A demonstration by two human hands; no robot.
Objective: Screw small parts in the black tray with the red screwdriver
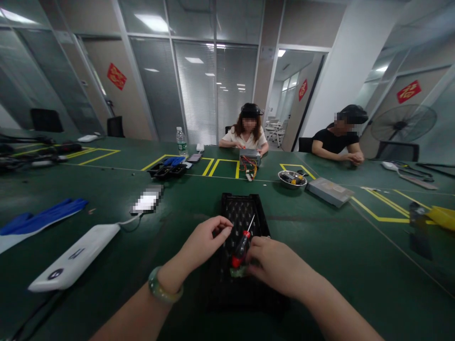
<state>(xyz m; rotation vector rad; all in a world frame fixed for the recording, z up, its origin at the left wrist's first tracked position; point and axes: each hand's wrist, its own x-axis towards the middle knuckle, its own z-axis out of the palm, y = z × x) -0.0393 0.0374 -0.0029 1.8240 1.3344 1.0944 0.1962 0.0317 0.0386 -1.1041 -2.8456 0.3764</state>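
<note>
A black plastic tray [263, 219] with a patterned floor lies in front of me. In it rests a screwdriver [242, 246] with a red and black handle, its shaft pointing away and to the right. Just below the handle is a small greenish piece [237, 272], too blurred to name. Over the tray's left rim, my left hand [204, 241] has thumb and forefinger brought together; whatever is between them is too small to see. My right hand [275, 263] is beside the screwdriver handle with bent fingers, partly dark and blurred, close to the greenish piece.
A white power bank [76, 258] and a phone [147, 200] lie left, by blue gloves [46, 215]. Ahead are a metal bowl [292, 180], a grey metal box [329, 192], a black parts tray [167, 169] and a bottle [181, 142]. Two people sit across the table.
</note>
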